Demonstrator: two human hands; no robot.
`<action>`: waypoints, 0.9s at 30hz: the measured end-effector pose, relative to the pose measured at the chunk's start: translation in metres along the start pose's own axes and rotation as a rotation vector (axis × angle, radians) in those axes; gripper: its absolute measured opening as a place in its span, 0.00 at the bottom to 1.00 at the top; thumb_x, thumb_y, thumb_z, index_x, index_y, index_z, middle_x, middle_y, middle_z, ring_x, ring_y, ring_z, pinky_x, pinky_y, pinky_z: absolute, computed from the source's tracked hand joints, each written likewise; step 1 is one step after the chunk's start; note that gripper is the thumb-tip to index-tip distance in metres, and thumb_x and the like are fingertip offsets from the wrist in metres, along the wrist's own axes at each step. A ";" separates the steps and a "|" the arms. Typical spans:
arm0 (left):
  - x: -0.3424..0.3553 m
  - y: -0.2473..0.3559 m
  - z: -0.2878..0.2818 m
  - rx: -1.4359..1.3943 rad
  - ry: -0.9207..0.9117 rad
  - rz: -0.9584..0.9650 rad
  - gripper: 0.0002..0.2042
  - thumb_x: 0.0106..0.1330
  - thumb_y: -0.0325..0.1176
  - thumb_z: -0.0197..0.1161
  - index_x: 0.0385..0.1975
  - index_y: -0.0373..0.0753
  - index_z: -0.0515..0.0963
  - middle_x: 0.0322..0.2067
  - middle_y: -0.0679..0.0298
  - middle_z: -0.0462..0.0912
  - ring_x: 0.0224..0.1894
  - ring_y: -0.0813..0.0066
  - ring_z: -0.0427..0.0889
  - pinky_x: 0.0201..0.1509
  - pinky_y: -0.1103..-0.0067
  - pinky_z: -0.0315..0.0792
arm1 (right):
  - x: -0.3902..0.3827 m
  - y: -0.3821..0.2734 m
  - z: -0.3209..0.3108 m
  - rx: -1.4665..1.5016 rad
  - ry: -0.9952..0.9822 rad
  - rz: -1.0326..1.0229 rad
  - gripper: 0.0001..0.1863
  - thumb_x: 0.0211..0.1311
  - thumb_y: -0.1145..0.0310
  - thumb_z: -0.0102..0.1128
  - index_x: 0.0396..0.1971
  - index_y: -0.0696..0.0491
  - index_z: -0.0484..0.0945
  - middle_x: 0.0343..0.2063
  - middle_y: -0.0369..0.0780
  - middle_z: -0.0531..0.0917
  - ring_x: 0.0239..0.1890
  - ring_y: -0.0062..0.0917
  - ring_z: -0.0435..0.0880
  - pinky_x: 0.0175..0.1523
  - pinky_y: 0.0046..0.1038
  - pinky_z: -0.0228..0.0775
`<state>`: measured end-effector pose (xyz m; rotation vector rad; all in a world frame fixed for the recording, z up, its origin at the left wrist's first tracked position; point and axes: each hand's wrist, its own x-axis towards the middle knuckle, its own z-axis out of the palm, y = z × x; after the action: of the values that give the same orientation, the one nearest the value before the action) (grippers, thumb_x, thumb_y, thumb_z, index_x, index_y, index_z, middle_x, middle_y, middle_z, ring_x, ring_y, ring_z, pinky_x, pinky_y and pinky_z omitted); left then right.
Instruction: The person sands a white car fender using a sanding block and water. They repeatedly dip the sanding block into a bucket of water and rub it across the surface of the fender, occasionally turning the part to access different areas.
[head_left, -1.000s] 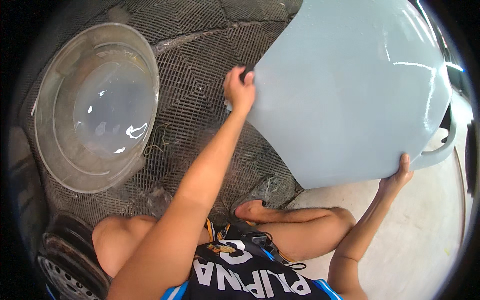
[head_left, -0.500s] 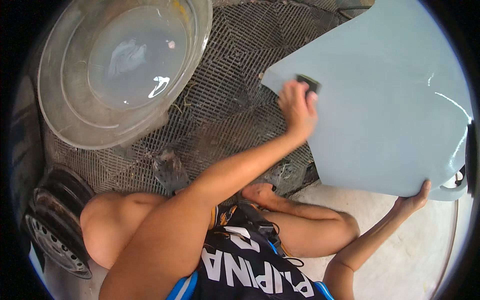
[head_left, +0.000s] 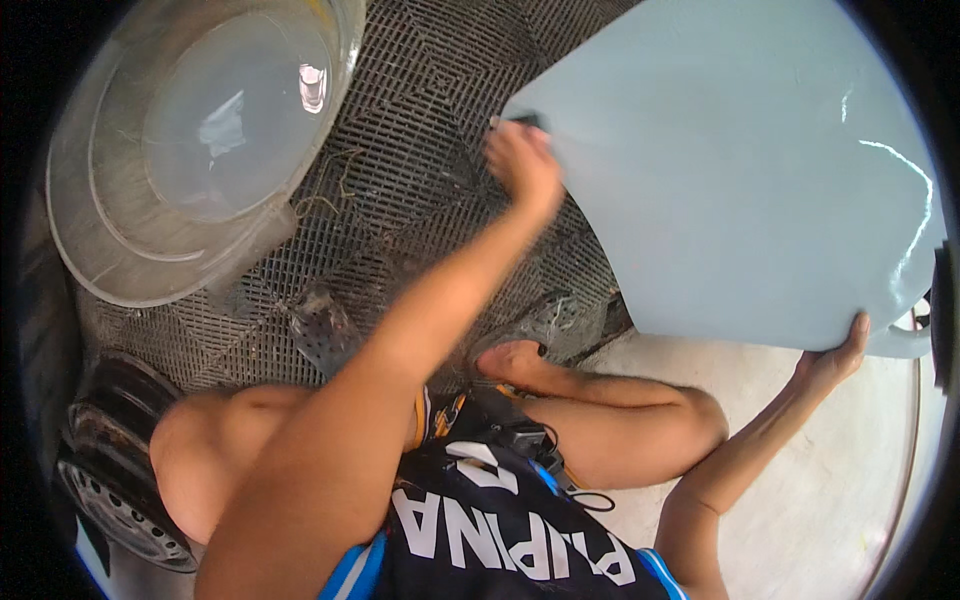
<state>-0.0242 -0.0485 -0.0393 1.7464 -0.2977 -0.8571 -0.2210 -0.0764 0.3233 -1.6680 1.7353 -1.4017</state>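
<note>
A large pale blue-grey curved panel [head_left: 740,180] fills the upper right, with wet streaks shining on its right part. My left hand [head_left: 525,165], blurred, is closed on a small dark block [head_left: 530,124] at the panel's narrow left corner. My right hand [head_left: 835,355] grips the panel's lower right edge, thumb over the front face, other fingers hidden behind it. To the left, a translucent round tub [head_left: 100,220] holds cloudy grey water.
A dark grid mat [head_left: 420,100] lies under the tub and my sandalled feet [head_left: 510,355]. Black steel wheel rims [head_left: 125,510] stand by my left knee. A pale floor surface [head_left: 830,480] is at the right, below the panel. Some thin cord [head_left: 335,190] lies beside the tub.
My left hand with the dark block moved right across the panel, then back up-left to its corner. My right hand still holds the edge. The view has shifted, moving tub and panel in frame.
</note>
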 end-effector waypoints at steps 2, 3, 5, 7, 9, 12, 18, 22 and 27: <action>-0.004 -0.002 0.001 0.037 0.030 0.128 0.12 0.68 0.34 0.58 0.44 0.36 0.67 0.47 0.48 0.69 0.53 0.48 0.67 0.56 0.52 0.60 | 0.001 0.001 0.001 -0.003 0.002 -0.024 0.34 0.66 0.56 0.61 0.61 0.68 0.68 0.55 0.51 0.77 0.53 0.38 0.82 0.57 0.39 0.78; -0.003 0.001 0.001 0.043 0.093 0.224 0.11 0.68 0.34 0.58 0.43 0.36 0.67 0.46 0.49 0.69 0.53 0.48 0.67 0.56 0.53 0.60 | 0.002 0.001 0.002 0.011 -0.011 -0.022 0.34 0.66 0.55 0.61 0.61 0.68 0.68 0.55 0.51 0.77 0.53 0.38 0.81 0.58 0.39 0.78; -0.055 0.017 0.001 -0.002 -0.031 0.421 0.15 0.67 0.32 0.59 0.50 0.34 0.67 0.52 0.44 0.68 0.59 0.44 0.65 0.62 0.52 0.57 | 0.002 0.001 0.003 0.032 0.005 -0.010 0.35 0.66 0.55 0.61 0.61 0.68 0.67 0.56 0.51 0.77 0.55 0.37 0.80 0.59 0.39 0.76; -0.060 0.015 -0.003 0.003 -0.066 0.471 0.17 0.67 0.32 0.60 0.51 0.33 0.68 0.54 0.42 0.68 0.60 0.43 0.65 0.63 0.51 0.56 | 0.002 0.001 0.003 0.006 -0.016 -0.011 0.35 0.66 0.55 0.60 0.62 0.68 0.66 0.57 0.50 0.76 0.57 0.37 0.79 0.60 0.39 0.75; -0.014 0.001 0.001 0.061 -0.001 0.230 0.12 0.69 0.33 0.58 0.46 0.34 0.69 0.48 0.45 0.69 0.55 0.46 0.68 0.59 0.52 0.60 | 0.001 -0.001 0.002 -0.011 0.008 0.004 0.35 0.66 0.55 0.61 0.63 0.67 0.66 0.57 0.50 0.76 0.58 0.36 0.78 0.61 0.38 0.75; 0.027 -0.004 -0.011 -0.005 -0.076 0.059 0.10 0.70 0.33 0.56 0.43 0.34 0.67 0.45 0.48 0.69 0.53 0.47 0.68 0.55 0.55 0.63 | 0.001 -0.001 0.002 -0.010 0.025 0.000 0.35 0.65 0.55 0.62 0.63 0.66 0.66 0.58 0.49 0.76 0.59 0.35 0.78 0.62 0.37 0.74; -0.027 -0.004 0.004 0.081 -0.066 0.354 0.16 0.65 0.30 0.61 0.49 0.34 0.68 0.48 0.44 0.69 0.54 0.47 0.69 0.56 0.53 0.62 | 0.000 -0.002 0.005 0.007 0.004 0.010 0.37 0.64 0.53 0.63 0.63 0.65 0.66 0.58 0.48 0.76 0.60 0.35 0.77 0.63 0.38 0.73; -0.006 0.000 -0.001 0.025 -0.014 0.233 0.11 0.68 0.30 0.58 0.44 0.33 0.68 0.45 0.49 0.71 0.51 0.51 0.70 0.55 0.56 0.64 | -0.001 -0.002 0.007 -0.061 0.060 -0.016 0.38 0.64 0.53 0.61 0.64 0.66 0.65 0.58 0.50 0.76 0.61 0.38 0.77 0.63 0.41 0.74; -0.079 0.015 0.000 -0.075 -0.215 0.454 0.19 0.66 0.33 0.62 0.52 0.32 0.66 0.58 0.40 0.65 0.59 0.44 0.66 0.60 0.50 0.59 | 0.000 -0.003 0.005 -0.018 0.011 -0.007 0.36 0.65 0.53 0.60 0.63 0.66 0.66 0.57 0.49 0.76 0.59 0.37 0.77 0.63 0.40 0.74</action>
<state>-0.0763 -0.0075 0.0056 1.4370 -0.7631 -0.7091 -0.2154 -0.0774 0.3236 -1.6799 1.7548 -1.4046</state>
